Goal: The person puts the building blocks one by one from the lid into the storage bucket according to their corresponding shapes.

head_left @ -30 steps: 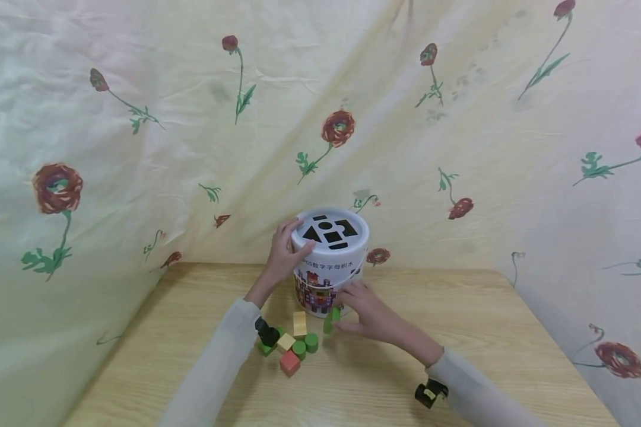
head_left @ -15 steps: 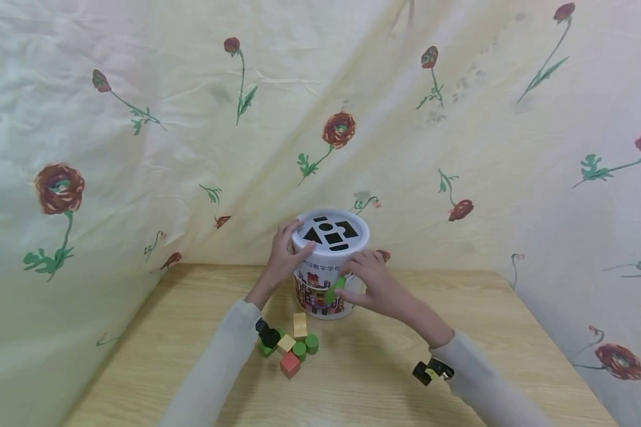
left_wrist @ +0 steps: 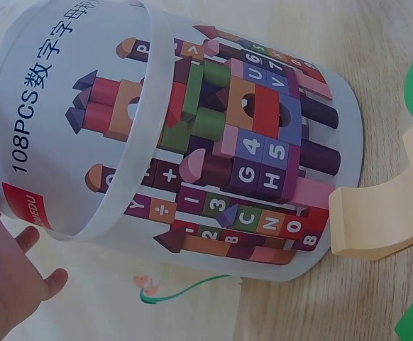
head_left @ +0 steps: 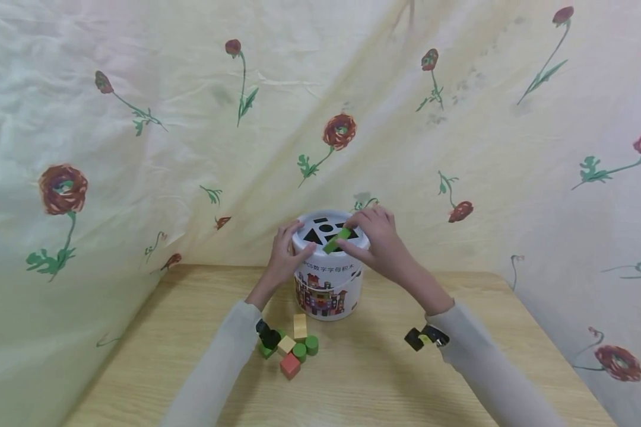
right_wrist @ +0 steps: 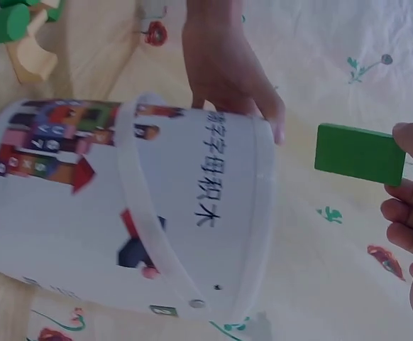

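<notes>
A white bucket (head_left: 347, 303) printed with a block castle stands upright on the table, its lid (head_left: 304, 228) pierced with black shaped holes. My left hand (head_left: 284, 254) holds the bucket's rim at the left, thumb on the lid's edge and fingers along the side. Just over the lid's front part, my right hand (head_left: 380, 243) pinches a flat green rectangular block (right_wrist: 359, 155) by one end, between thumb and fingers. In the head view the block (head_left: 336, 241) is tilted and covers some of the holes; in the right wrist view it is apart from the bucket.
Before the bucket lie a red cube (head_left: 290, 366), green cylinders (head_left: 312, 344) and pale wooden blocks (head_left: 300, 325), one with a curved cutout (left_wrist: 377, 217). The wooden table (head_left: 395, 385) meets a flowered cloth (head_left: 192, 148) behind. The bucket's handle (right_wrist: 146, 192) hangs across its front.
My right hand has lifted the green block from near the table, up the bucket's front to above the lid. The left hand has stayed on the rim.
</notes>
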`<state>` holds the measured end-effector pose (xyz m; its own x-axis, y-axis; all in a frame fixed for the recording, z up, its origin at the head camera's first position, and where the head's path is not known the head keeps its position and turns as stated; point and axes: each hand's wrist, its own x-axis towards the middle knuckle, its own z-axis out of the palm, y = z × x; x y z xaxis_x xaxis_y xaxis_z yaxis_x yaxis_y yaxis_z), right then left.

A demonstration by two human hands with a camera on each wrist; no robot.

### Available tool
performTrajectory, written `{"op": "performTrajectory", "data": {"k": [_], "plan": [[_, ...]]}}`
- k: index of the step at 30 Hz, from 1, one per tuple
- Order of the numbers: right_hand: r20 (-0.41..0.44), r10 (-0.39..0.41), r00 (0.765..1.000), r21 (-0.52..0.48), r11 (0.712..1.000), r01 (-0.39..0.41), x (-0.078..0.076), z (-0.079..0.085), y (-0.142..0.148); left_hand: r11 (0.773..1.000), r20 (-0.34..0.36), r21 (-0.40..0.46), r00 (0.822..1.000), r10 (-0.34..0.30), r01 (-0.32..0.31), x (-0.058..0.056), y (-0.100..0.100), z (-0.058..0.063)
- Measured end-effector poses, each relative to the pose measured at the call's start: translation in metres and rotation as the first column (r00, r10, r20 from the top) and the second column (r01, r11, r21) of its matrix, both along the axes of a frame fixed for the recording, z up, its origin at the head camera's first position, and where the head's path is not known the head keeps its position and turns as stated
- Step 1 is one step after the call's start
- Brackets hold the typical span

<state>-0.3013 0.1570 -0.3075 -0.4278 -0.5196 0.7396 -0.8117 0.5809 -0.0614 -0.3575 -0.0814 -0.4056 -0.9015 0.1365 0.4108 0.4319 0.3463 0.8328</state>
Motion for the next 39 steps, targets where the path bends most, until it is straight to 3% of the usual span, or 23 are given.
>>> {"op": "performTrajectory", "data": {"k": [7, 14, 23, 39], "plan": [[-0.031, -0.059, 0.998, -0.017, 0.998, 0.059, -0.021, 0.015, -0.006, 1.000, 0.005, -0.005, 1.000, 0.001, -0.001, 0.001, 0.000, 0.000], [0.045, -0.153, 0.987, -0.009, 0.988, 0.153, -0.043, 0.022, -0.013, 1.000, 0.004, -0.007, 1.000, 0.005, -0.005, 0.001, -0.001, -0.001], [0.159, -0.259, 0.953, 0.053, 0.966, 0.254, -0.067, 0.023, -0.027, 1.000, 0.003, -0.006, 1.000, 0.006, -0.006, 0.000, -0.002, -0.003], [0.237, -0.394, 0.888, 0.129, 0.919, 0.374, -0.094, 0.012, -0.040, 1.000, 0.005, -0.009, 1.000, 0.004, -0.004, -0.003, 0.000, -0.002]]}}
